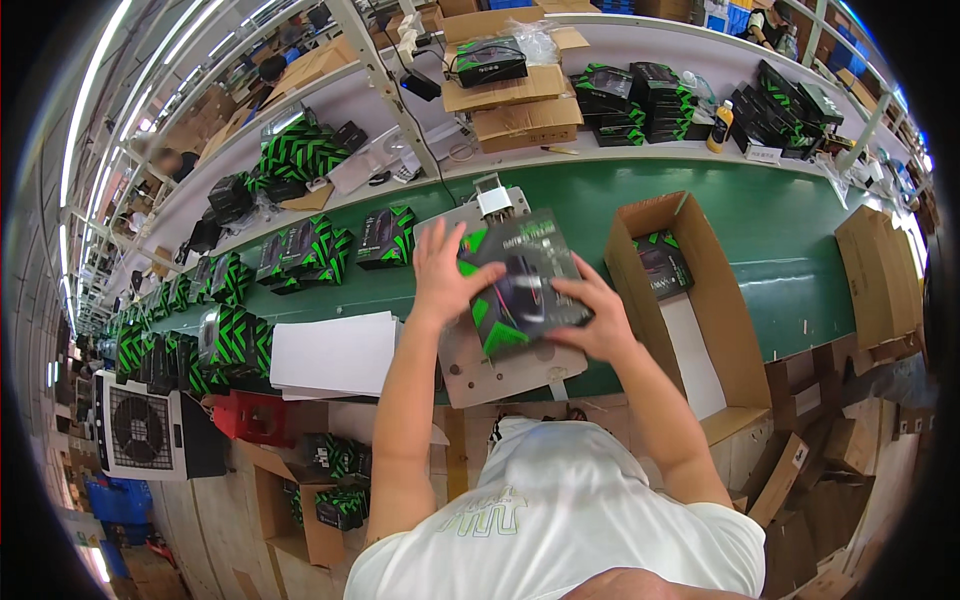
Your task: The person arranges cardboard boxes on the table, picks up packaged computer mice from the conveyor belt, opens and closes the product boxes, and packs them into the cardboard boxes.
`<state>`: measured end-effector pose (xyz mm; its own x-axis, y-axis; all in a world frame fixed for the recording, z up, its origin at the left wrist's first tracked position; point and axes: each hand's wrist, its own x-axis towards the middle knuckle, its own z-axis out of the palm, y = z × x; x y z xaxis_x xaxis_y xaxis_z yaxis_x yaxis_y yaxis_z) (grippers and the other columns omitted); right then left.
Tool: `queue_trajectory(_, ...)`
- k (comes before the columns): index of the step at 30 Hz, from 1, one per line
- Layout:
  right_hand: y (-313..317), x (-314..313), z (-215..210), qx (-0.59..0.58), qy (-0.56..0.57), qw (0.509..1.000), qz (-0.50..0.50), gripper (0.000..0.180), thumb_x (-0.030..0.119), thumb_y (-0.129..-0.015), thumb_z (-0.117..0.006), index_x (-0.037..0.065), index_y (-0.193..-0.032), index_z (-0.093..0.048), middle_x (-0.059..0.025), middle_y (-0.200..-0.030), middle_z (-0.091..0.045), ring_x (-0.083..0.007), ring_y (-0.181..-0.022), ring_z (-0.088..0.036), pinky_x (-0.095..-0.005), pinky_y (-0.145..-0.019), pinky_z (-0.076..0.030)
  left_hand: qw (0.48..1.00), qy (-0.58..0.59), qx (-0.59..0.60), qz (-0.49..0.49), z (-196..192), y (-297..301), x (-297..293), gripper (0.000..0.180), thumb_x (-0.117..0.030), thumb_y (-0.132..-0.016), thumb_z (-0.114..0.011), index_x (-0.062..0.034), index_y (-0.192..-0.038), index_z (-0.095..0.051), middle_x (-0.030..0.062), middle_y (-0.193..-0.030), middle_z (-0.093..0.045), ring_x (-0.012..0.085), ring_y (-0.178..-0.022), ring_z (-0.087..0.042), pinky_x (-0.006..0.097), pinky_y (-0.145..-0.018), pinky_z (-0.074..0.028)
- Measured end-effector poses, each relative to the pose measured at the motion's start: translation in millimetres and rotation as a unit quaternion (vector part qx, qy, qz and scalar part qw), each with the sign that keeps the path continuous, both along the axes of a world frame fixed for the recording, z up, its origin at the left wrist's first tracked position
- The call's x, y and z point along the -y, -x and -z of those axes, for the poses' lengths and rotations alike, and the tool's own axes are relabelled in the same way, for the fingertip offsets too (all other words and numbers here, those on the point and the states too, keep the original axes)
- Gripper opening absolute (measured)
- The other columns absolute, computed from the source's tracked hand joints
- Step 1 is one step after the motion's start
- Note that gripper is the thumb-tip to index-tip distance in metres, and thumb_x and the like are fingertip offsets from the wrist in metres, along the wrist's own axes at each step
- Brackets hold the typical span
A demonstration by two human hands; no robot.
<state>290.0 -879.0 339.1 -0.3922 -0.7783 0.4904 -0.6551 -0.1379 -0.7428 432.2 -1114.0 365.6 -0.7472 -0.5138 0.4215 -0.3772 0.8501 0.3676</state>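
A black-and-green product box (525,275) with a computer mouse pictured on its face is tilted above a metal plate fixture (465,370) on the bench. My right hand (597,312) grips the box at its right side, thumb on the front face and the other fingers around the edge. Beside the left edge, my left hand (440,275) has its fingers spread, and its thumb rests against the box face. Right of the fixture stands an open carton (735,340) with one similar box (662,265) lying inside at its far end.
A stack of white sheets (335,355) lies left of the fixture. Rows of similar boxes (305,248) run along the green bench (790,240). A shelf behind carries cartons (525,120), more boxes and a yellow bottle (720,125). An open carton (285,510) stands low at left.
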Motion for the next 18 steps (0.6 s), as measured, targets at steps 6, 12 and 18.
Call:
queue_trajectory(6,1.4,-32.7,-10.9,0.088,-0.028,0.996,0.005,0.075,0.020,-0.059,-0.092,0.005,-0.126,-0.060,-0.0238,-0.136,-0.054,-0.0335,-0.139,-0.040,-0.0403,-0.103,-0.044,0.983,-0.163,-0.004,0.079,-19.5,8.9,-34.0,0.076,-0.047,-0.074,-0.079,0.0024,-0.127,-0.058,0.0218,-0.123,-0.060,0.0343,-0.113,-0.058,0.040,-0.098,-0.045)
queue_trajectory(12,-50.8,-80.8,-12.0,0.155,-0.038,0.987,-0.021,0.112,0.018,-0.058,-0.094,0.001,-0.149,-0.032,-0.0213,-0.149,-0.041,-0.0285,-0.133,-0.047,-0.0399,-0.100,-0.048,0.990,-0.036,-0.045,0.128,-19.2,3.7,-86.6,0.059,-0.042,-0.080,-0.075,0.0014,-0.118,-0.061,0.0165,-0.110,-0.064,0.0331,-0.105,-0.059,0.041,-0.094,-0.046)
queue_trajectory(18,-57.2,-92.9,9.9,0.329,0.050,0.940,-0.070,0.091,0.012,-0.074,-0.082,0.001,-0.149,-0.032,-0.0181,-0.153,-0.035,-0.0259,-0.136,-0.041,-0.0383,-0.105,-0.044,0.494,-0.574,-0.369,0.539,46.2,-4.0,12.2,0.032,-0.029,-0.096,-0.056,-0.0074,-0.120,-0.055,0.0027,-0.095,-0.058,0.0194,-0.093,-0.053,0.036,-0.093,-0.039)
